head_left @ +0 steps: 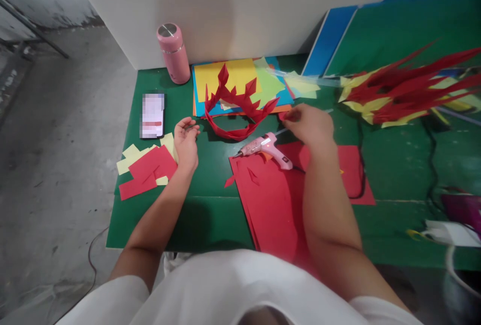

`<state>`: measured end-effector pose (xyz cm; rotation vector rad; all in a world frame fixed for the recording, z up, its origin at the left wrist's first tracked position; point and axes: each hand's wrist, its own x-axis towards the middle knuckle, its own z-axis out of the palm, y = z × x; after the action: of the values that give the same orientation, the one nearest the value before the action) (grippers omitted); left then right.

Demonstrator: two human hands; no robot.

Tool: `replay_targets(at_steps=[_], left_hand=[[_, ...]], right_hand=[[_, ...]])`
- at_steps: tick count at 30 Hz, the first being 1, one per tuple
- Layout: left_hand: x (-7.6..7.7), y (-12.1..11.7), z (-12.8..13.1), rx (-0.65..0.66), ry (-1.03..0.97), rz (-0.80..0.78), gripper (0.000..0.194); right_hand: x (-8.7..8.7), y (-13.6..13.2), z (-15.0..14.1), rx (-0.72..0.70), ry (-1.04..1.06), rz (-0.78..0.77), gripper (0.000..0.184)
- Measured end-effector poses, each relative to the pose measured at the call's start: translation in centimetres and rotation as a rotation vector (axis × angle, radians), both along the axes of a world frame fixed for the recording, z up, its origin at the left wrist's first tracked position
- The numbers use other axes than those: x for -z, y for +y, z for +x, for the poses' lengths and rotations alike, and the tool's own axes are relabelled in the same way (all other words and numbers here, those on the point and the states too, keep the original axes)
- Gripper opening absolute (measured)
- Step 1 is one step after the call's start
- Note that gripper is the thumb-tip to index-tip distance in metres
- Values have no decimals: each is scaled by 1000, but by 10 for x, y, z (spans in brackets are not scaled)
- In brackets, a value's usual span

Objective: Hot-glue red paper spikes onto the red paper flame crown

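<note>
Landmark: pink glue gun (266, 148), lying on its side on the green surface (210, 214), nozzle pointing left, its rear over a spread of red paper sheets (278, 204).

Right hand (310, 124): just beyond and right of the glue gun, fingers pinched shut on a small red paper piece (282, 115); thin clear stick showing at either side of the hand.

Left hand (186, 143): left of the glue gun, resting on the surface, palm up, fingers loosely curled; held item, if any, too small to tell.

Red spiked paper crown (236, 107): just behind the glue gun, between the two hands, standing as an open ring.

Stack of coloured paper (240, 76): behind the crown, against the white wall.

Pink flask (173, 53): far left and behind the glue gun, upright.

Phone (152, 115): left of the left hand, flat, screen lit.

Red and yellow offcuts (146, 169): left of the glue gun, touching the left wrist.

Red and yellow spiky paper bundle (409, 89): well right of the glue gun.
</note>
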<state>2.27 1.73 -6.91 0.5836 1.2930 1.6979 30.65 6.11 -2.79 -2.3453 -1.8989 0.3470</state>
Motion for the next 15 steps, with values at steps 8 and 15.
replay_targets(at_steps=[8, 15], left_hand=[[-9, 0, -5, -29, 54, 38, 23], [-21, -2, -1, -16, 68, 86, 22]], right_hand=[[-29, -9, 14, 78, 289, -192, 19], [-43, -15, 40, 13, 208, -220, 22]])
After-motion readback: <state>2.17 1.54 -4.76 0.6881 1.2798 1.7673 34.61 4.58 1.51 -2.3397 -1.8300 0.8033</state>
